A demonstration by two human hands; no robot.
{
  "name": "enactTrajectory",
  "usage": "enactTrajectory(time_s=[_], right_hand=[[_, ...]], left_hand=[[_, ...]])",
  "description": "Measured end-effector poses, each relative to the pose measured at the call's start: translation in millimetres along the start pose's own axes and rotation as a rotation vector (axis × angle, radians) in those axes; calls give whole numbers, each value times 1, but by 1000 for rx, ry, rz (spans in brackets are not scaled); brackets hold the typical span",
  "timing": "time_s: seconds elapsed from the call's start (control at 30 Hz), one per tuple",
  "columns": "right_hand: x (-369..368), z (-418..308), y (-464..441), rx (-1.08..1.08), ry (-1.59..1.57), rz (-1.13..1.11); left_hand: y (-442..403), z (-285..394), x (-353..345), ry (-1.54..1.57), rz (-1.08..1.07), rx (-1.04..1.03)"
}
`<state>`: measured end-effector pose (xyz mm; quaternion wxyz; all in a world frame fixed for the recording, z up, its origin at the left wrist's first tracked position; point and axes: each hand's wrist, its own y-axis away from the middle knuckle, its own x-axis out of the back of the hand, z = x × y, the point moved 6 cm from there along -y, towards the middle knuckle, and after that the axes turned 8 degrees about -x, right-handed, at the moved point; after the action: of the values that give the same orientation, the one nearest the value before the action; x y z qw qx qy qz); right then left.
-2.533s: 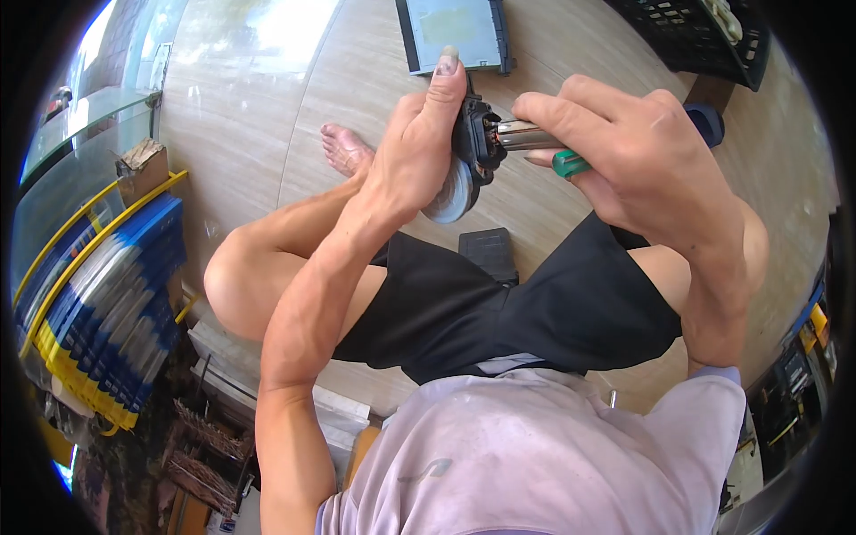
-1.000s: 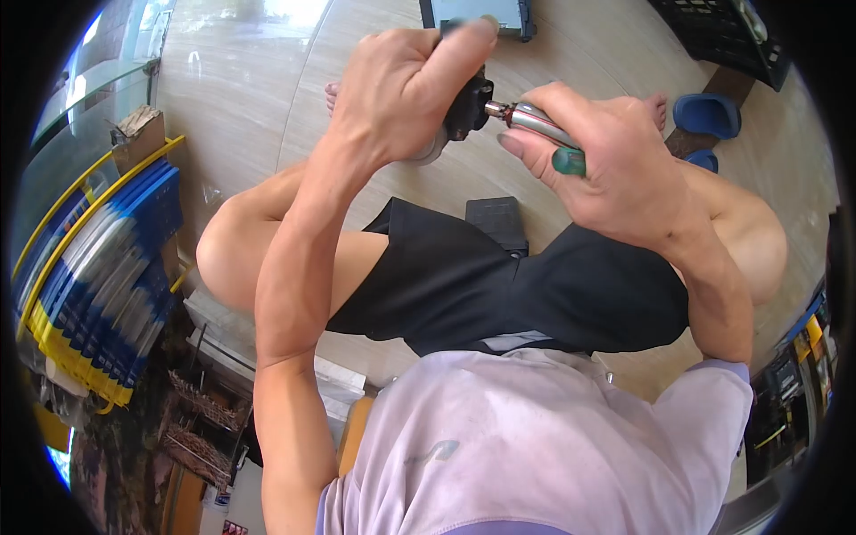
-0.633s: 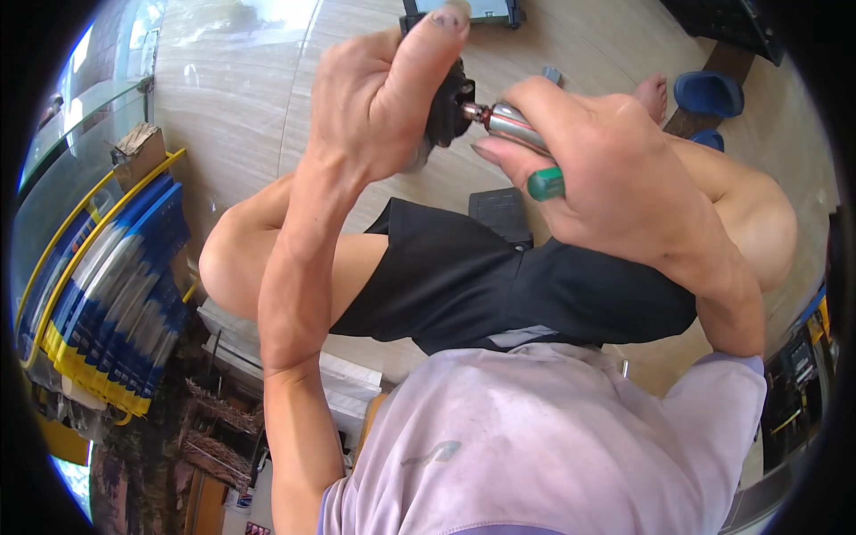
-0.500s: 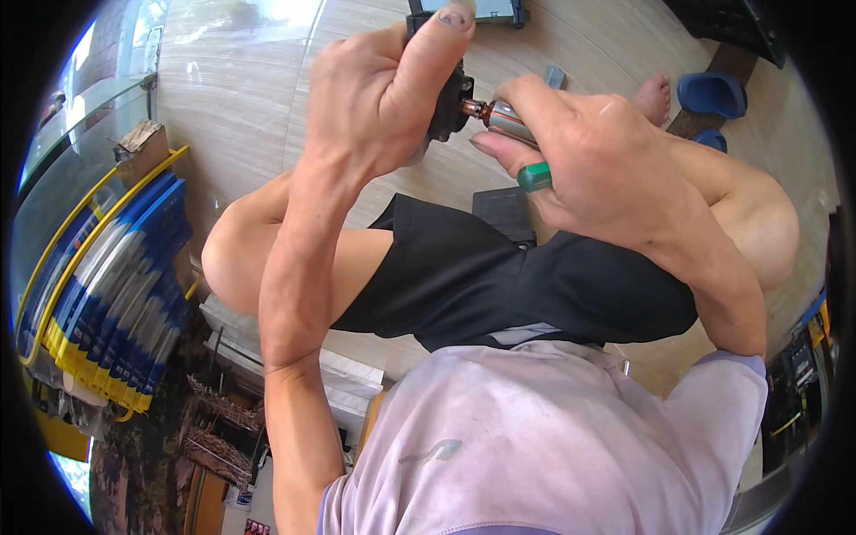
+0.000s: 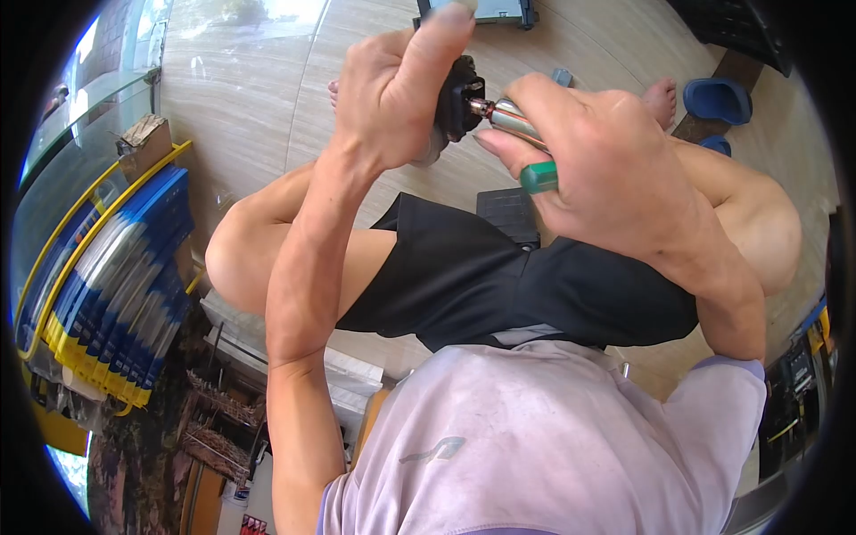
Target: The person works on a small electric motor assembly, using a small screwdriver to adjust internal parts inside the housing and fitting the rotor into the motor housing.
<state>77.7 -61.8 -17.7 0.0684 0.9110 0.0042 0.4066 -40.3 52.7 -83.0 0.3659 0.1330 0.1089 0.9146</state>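
Note:
My left hand [image 5: 388, 102] is closed around a black plastic tool housing [image 5: 459, 98], its thumb raised along the top. Much of the housing is hidden behind that hand. My right hand [image 5: 615, 156] grips a silver metal cylinder [image 5: 517, 121] with a coppery end, which looks like a motor armature. That end meets the housing's open side; how far it sits inside, I cannot tell. A green handle [image 5: 539, 177], perhaps a screwdriver's, sticks out from under my right palm. Whatever is attached to it is hidden.
On the floor between my legs lies a black case [image 5: 508, 217]. A blue slipper [image 5: 717, 101] is at the right, a dark box [image 5: 490, 12] at the top. Blue-and-yellow packs [image 5: 120, 285] hang on a yellow rack at the left, beside a glass case.
Both hands have shifted slightly to the right with the housing and the metal cylinder. The coppery end shows a little less now, closer to the housing.

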Motion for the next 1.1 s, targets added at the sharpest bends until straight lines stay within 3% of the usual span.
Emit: enactTrajectory(time_s=[0.3, 0.4, 0.5, 0.6, 1.1], right_hand=[[14, -12, -4, 30, 87, 74], [15, -13, -5, 20, 109, 44], [14, -11, -6, 23, 97, 30], [17, -10, -4, 27, 70, -4], [39, -23, 5, 117, -134, 57]], left_hand=[[-8, -4, 4, 136, 38, -61], [-5, 1, -1, 186, 38, 73], [-10, -14, -1, 231, -54, -26], [-6, -8, -5, 81, -67, -81], [0, -14, -42, 462, -260, 5]])
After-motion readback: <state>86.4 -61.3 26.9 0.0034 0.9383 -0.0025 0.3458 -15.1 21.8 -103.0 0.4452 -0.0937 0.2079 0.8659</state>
